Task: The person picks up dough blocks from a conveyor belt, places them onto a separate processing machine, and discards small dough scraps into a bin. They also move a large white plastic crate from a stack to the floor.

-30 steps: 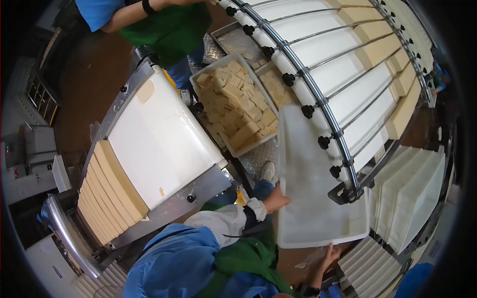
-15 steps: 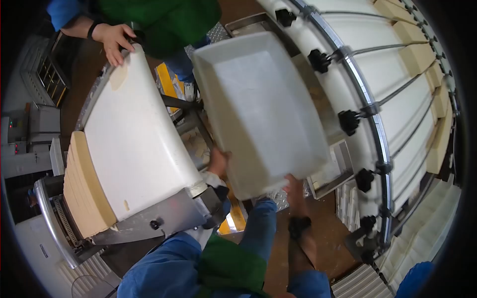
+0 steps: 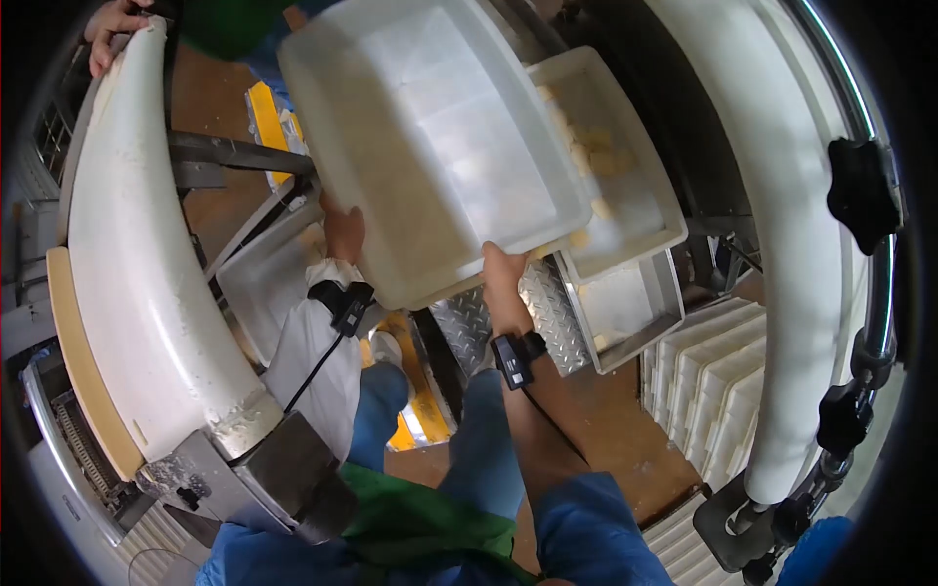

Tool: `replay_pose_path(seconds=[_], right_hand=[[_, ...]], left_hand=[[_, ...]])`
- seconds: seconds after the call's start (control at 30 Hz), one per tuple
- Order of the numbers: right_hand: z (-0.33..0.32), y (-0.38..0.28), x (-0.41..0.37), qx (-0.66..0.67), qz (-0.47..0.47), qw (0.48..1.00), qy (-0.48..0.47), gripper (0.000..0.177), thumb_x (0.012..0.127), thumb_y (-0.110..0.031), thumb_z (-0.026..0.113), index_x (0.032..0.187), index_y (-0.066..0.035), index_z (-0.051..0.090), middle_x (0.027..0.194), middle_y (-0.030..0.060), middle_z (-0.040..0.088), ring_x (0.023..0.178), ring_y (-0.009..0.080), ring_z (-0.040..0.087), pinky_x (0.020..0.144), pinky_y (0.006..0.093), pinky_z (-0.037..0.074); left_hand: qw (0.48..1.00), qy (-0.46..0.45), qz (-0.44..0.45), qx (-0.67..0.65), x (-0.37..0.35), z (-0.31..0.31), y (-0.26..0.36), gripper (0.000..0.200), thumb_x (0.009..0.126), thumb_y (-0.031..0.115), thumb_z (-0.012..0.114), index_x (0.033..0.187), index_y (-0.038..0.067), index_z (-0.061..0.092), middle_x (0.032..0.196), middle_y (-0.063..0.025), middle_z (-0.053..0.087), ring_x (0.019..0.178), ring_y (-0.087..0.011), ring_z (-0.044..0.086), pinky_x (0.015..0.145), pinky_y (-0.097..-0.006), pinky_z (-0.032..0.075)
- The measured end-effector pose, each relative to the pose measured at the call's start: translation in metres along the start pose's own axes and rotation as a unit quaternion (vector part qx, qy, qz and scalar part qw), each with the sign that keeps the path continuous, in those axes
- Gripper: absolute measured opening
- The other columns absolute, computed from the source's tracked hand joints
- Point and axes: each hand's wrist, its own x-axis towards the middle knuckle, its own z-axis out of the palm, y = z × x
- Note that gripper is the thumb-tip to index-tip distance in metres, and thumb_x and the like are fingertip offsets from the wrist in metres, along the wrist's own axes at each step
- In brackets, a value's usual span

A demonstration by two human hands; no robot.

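A large whitish plastic tray (image 3: pixel 440 146) with a raised rim is held between my two hands, and nothing lies on its visible floor. My left hand (image 3: pixel 342 234) is closed on its left edge, with the fingers partly hidden by the tray. Around the near edge, close to the right corner, my right hand (image 3: pixel 503 266) is wrapped. Beyond the held tray's right side, and partly covered by it, sits a similar tray (image 3: pixel 635 205) with several yellowish pieces inside. A further bin (image 3: pixel 264 283) stands low beside my left forearm.
A white conveyor belt (image 3: pixel 147 254) runs along the left, where another person's hand (image 3: pixel 112 34) touches its far end. White rollers or belting (image 3: pixel 782 195) with black knobs (image 3: pixel 865 195) flank the right. Stacked white trays (image 3: pixel 703 381), diamond plate (image 3: pixel 552 313) and a yellow-edged step (image 3: pixel 420 420) are lower down.
The view has come forward and lower between the conveyors. The tray, still in both my hands, sits further up and left in view, exposing the tray with yellowish pieces.
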Motion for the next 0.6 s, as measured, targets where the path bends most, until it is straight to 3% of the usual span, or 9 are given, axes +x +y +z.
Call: replay_pose_path(seconds=[0.07,0.13,0.27,0.37,0.47,0.5,0.6], right_hand=[[-0.018,0.026,-0.012,0.027,-0.035,0.999,-0.026,0.074,0.073,-0.003,0.064,0.138,0.006,0.029,0.132,0.0212,0.049,0.123,0.0313,0.049,0.105,0.0343,0.034],[-0.041,0.038,-0.031,0.004,-0.074,0.997,-0.036,0.075,0.073,-0.002,0.064,0.138,0.007,0.029,0.133,0.0212,0.048,0.123,0.0312,0.049,0.105,0.0342,0.035],[-0.054,0.029,-0.023,0.030,-0.013,0.999,-0.030,0.070,0.074,0.001,0.059,0.139,0.003,0.032,0.133,0.0166,0.050,0.121,0.0296,0.050,0.104,0.0335,0.036],[-0.060,-0.019,-0.029,0.047,0.087,0.994,-0.051,0.068,0.074,0.001,0.059,0.137,0.003,0.036,0.130,0.0155,0.052,0.121,0.0288,0.050,0.104,0.0329,0.036],[-0.067,0.020,-0.030,0.031,0.029,0.999,0.014,0.064,0.073,0.001,0.059,0.134,0.004,0.040,0.126,0.0151,0.054,0.116,0.0283,0.054,0.100,0.0328,0.040],[-0.060,0.031,-0.026,0.014,-0.084,0.996,0.010,0.060,0.073,0.002,0.059,0.130,0.005,0.044,0.123,0.0145,0.056,0.110,0.0276,0.057,0.095,0.0325,0.043],[-0.062,0.013,-0.036,0.023,0.076,0.996,-0.030,0.057,0.072,0.003,0.058,0.127,0.007,0.045,0.120,0.0143,0.058,0.104,0.0278,0.059,0.091,0.0329,0.046]], left_hand=[[0.998,-0.035,-0.039,0.017,-0.023,-0.006,-0.002,0.067,0.084,0.006,0.054,0.140,-0.003,0.018,0.113,-0.0314,0.059,0.106,-0.0452,0.059,0.091,-0.0467,0.047],[0.995,-0.063,-0.045,0.062,-0.044,-0.014,0.003,0.069,0.083,0.006,0.053,0.140,-0.003,0.016,0.116,-0.0338,0.057,0.107,-0.0467,0.057,0.092,-0.0470,0.047],[0.984,-0.083,-0.133,0.081,-0.063,-0.013,0.028,0.066,0.082,0.005,0.054,0.137,-0.005,0.018,0.120,-0.0335,0.053,0.110,-0.0456,0.056,0.091,-0.0449,0.047],[0.993,-0.067,-0.067,0.067,-0.059,0.004,0.009,0.067,0.082,0.008,0.055,0.137,-0.006,0.018,0.111,-0.0336,0.059,0.102,-0.0478,0.059,0.087,-0.0479,0.049],[0.964,-0.109,-0.198,0.139,-0.076,-0.007,0.034,0.071,0.083,0.013,0.055,0.138,-0.006,0.014,0.105,-0.0332,0.062,0.097,-0.0488,0.060,0.085,-0.0497,0.050],[0.971,-0.097,-0.169,0.136,-0.060,0.000,0.033,0.073,0.083,0.014,0.055,0.139,-0.005,0.013,0.105,-0.0332,0.062,0.097,-0.0487,0.060,0.084,-0.0499,0.050],[0.974,-0.094,-0.146,0.144,-0.084,-0.005,-0.013,0.077,0.084,0.016,0.055,0.143,-0.003,0.008,0.106,-0.0330,0.062,0.097,-0.0483,0.060,0.085,-0.0503,0.050]])
